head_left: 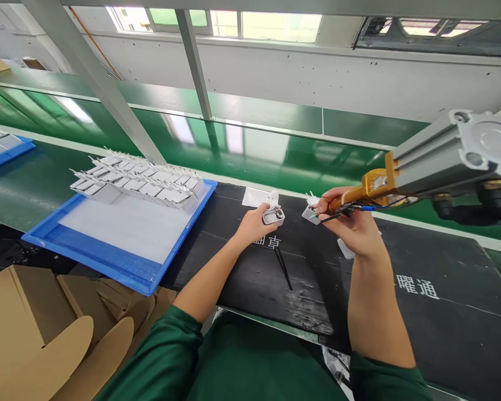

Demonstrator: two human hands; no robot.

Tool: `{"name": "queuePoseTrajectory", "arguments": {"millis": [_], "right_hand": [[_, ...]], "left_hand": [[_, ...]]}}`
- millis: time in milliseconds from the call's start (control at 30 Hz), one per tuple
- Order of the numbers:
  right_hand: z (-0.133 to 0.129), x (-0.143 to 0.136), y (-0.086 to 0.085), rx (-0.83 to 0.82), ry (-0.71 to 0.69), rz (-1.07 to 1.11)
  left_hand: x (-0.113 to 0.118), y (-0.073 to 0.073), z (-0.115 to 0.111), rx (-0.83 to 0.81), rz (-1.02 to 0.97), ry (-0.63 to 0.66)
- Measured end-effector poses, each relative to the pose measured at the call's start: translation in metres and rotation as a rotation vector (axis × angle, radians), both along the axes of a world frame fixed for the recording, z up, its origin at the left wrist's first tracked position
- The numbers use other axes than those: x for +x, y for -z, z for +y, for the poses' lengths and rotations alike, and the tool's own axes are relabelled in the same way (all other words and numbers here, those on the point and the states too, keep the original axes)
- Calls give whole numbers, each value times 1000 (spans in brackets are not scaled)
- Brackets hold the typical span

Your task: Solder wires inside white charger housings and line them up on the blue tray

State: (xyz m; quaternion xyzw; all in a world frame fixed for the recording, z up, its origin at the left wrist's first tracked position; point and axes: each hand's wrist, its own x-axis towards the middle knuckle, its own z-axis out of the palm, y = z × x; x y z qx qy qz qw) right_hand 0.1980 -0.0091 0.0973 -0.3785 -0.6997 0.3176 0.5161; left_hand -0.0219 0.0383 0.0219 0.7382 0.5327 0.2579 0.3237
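Note:
My left hand (253, 225) is closed round a small white housing (274, 216), its open top showing wires and parts inside. My right hand (353, 225) is wrapped round the tip end of an orange-brown tool (350, 196) joined to a big grey cylinder. A second white housing (311, 214) stands at the fingertips of my right hand, with thin prongs sticking up behind it. Black tweezers (284, 268) lie on the black mat between my forearms. Behind my left hand is a flat white piece (254, 197), and another white piece (345, 249) lies beside my right wrist.
A blue tray (150, 281) at the left holds rows of white housings (133, 178). The grey cylinder (451, 153) hangs over the right side. The black mat (463, 289) covers the bench; cardboard boxes (37, 312) stand at lower left. A green conveyor (267, 147) runs behind.

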Motion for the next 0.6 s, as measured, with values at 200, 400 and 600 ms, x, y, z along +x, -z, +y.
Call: {"name": "queuePoseTrajectory", "arguments": {"millis": [200, 400, 600], "right_hand": [[2, 0, -1, -15, 10, 5], [1, -1, -2, -1, 6, -13], [1, -1, 0, -13, 11, 9]], "left_hand": [[-4, 17, 19, -194, -59, 51], [9, 26, 26, -197, -357, 111], [0, 8, 13, 44, -37, 212]]}}
